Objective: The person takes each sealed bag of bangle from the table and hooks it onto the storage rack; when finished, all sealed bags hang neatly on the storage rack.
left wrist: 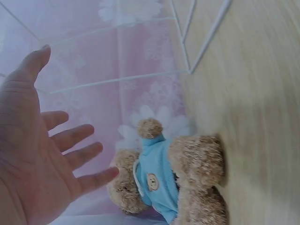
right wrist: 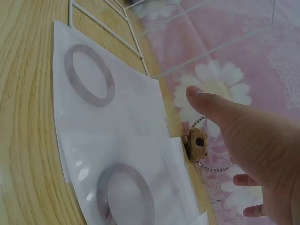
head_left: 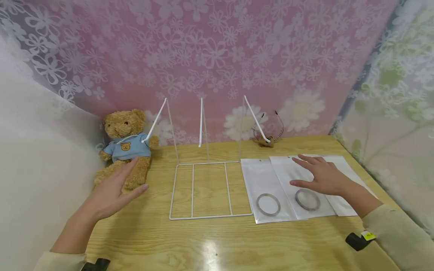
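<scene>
My left hand (head_left: 110, 194) hovers with fingers spread in front of a teddy bear (head_left: 124, 122) in a blue hoodie, holding nothing. Over the plastic bags at the right, my right hand (head_left: 322, 175) is held with its fingers extended, also holding nothing. A bangle (head_left: 268, 205) lies in the left bag (head_left: 252, 177), and another bangle (head_left: 307, 200) in the bag (head_left: 283, 169) beside it. The third bag (head_left: 342, 169) is partly hidden by my right hand and forearm. Between the hands stands a white wire rack (head_left: 210, 218) with three upward arms.
Behind the bags, against the flowered curtain (head_left: 210, 49), sits a beaded headband (head_left: 282, 130) with a small brown plush bear (right wrist: 198, 143) on it. Curtains also hang at the left and right sides of the wooden table (head_left: 152, 237).
</scene>
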`<state>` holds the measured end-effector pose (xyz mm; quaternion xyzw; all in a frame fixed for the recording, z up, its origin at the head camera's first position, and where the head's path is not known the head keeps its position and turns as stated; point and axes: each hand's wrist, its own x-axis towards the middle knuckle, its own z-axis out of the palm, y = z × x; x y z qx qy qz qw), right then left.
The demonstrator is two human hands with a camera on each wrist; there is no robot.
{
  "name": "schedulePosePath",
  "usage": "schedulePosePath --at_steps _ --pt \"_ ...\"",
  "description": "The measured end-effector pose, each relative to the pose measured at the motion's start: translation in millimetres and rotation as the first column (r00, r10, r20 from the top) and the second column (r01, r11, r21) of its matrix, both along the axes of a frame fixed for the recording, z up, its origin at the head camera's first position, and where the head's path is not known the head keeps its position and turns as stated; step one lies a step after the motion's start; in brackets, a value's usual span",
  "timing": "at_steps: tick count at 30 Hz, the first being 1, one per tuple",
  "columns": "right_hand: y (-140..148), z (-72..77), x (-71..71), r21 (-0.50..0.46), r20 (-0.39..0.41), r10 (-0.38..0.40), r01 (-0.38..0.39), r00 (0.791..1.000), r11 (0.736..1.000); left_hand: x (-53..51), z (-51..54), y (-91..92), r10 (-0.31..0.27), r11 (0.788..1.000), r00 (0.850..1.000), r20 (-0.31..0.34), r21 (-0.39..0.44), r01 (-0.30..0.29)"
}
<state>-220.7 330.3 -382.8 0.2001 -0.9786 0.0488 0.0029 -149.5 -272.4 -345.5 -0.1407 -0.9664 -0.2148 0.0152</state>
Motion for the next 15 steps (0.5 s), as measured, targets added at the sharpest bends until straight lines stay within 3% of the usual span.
schedulePosePath --at_steps 3,7,10,15 --pt "-3.3 -0.7 -2.4 -0.025 -0.004 0.014 -0.014 1.000 1.000 -4.2 6.1 4.2 -0.012 0.996 0.999 -0.042 0.085 0.015" --pt "-7.5 -3.3 -7.1 -0.083 0.011 0.050 -0.049 0.999 0.995 -8.8 13.3 9.3 -0.012 0.976 0.988 -0.152 0.215 0.045" --pt "-10.4 -7.1 -12.4 -0.118 0.042 0.060 -0.054 0.997 0.992 -11.4 19.0 12.9 -0.011 0.944 0.980 -0.201 0.320 0.076" --pt "-20.7 -12.7 -27.6 -0.178 0.076 0.072 -0.058 0.994 0.982 -12.0 33.2 16.1 -0.007 0.888 0.977 -0.215 0.449 0.105"
